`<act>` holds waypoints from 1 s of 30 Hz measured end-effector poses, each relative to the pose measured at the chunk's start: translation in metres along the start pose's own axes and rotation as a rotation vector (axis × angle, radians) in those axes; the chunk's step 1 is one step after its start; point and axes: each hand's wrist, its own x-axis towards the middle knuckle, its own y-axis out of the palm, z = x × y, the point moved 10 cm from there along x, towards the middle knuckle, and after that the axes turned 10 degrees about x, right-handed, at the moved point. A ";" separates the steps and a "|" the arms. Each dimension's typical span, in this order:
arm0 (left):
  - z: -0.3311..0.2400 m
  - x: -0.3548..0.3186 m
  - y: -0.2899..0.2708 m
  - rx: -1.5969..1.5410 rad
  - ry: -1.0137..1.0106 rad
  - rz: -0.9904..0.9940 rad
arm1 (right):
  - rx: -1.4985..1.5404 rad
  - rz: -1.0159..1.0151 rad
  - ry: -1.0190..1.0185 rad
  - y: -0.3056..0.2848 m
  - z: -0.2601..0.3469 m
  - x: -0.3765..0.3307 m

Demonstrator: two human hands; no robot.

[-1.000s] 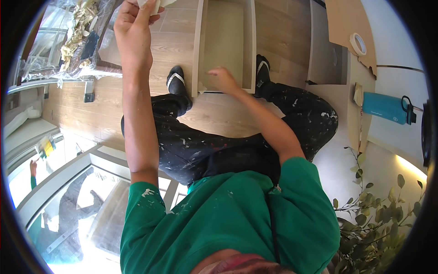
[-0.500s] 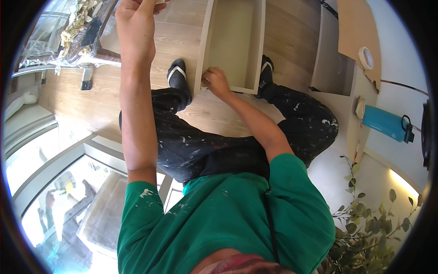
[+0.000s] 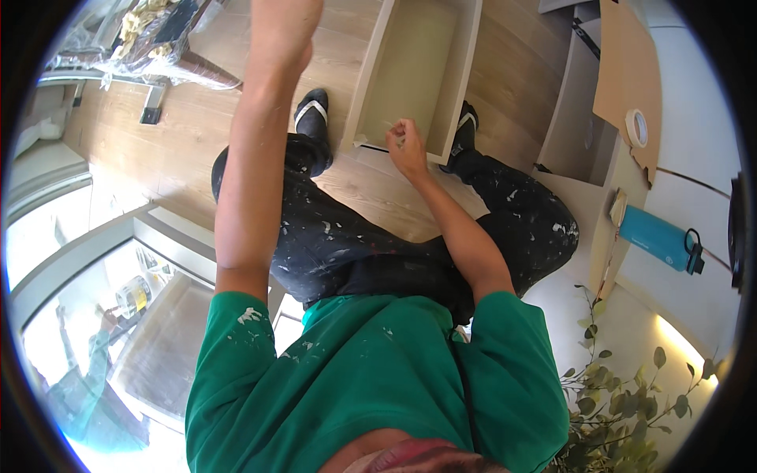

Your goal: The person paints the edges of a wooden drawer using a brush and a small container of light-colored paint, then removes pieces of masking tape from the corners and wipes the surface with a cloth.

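Note:
A pale, shallow drawer-like box (image 3: 414,67) lies on the floor between my feet, its inside bare and its far end cut off by the view. My right hand (image 3: 407,150) is over its near edge, fingers curled together; anything small between them cannot be made out. At the box's near left corner a scrap of whitish tape (image 3: 360,140) sticks up. My left arm stretches far forward, to the left of the box. Only the wrist and back of my left hand (image 3: 285,35) show; its fingers lie beyond the upper edge.
To the right, a tape roll (image 3: 636,128) rests on brown cardboard (image 3: 623,67), with a blue bottle (image 3: 653,238) nearby. Another pale panelled unit (image 3: 579,142) stands beside my right leg. Plastic-wrapped furniture (image 3: 169,59) is at far left, a glass-topped frame (image 3: 118,252) at near left, leafy stems (image 3: 623,402) at near right.
My right hand has moved right from the box's near left corner, where the tape scrap now shows. My left hand has reached farther forward and right, taking its fingers out of view.

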 end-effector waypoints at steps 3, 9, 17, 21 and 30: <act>-0.005 0.000 0.007 -0.045 0.008 0.028 | -0.027 0.043 -0.055 0.013 0.001 -0.009; -0.006 -0.001 0.002 -0.069 0.023 0.051 | 0.086 -0.072 0.033 0.040 -0.021 -0.009; -0.006 -0.005 -0.013 -0.054 0.000 -0.020 | -0.124 -0.062 -0.027 0.049 -0.010 -0.013; -0.008 -0.006 -0.012 -0.064 0.015 0.004 | 0.014 -0.145 0.042 0.042 -0.012 -0.013; -0.011 -0.008 -0.011 0.030 -0.009 -0.013 | -0.076 -0.056 0.064 0.050 -0.010 -0.006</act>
